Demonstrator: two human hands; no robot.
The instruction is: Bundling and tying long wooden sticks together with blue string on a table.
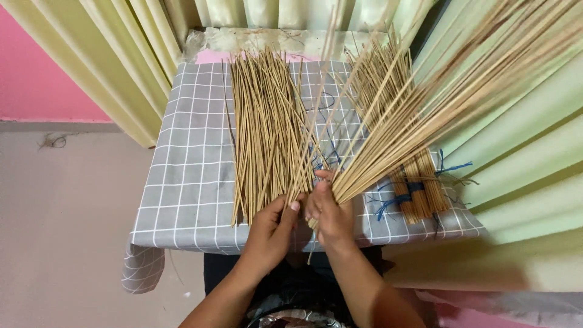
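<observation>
My right hand (330, 212) grips the lower ends of a large bunch of thin tan sticks (449, 79) that fans up and out to the upper right. My left hand (274, 228) sits beside it, fingers pinching a few thin sticks (316, 115) that rise from between the two hands. A loose pile of the same sticks (262, 127) lies lengthwise on the grey checked cloth (188, 170) just left of my hands. A further bundle tied with blue string (419, 191) lies to the right on the cloth.
Loose blue strings (325, 143) lie among the sticks. Pale yellow-green curtains (522, 146) hang at the right and behind the table. A pink wall (36, 73) and beige floor (67, 231) are at the left. The cloth's corner droops at the front left.
</observation>
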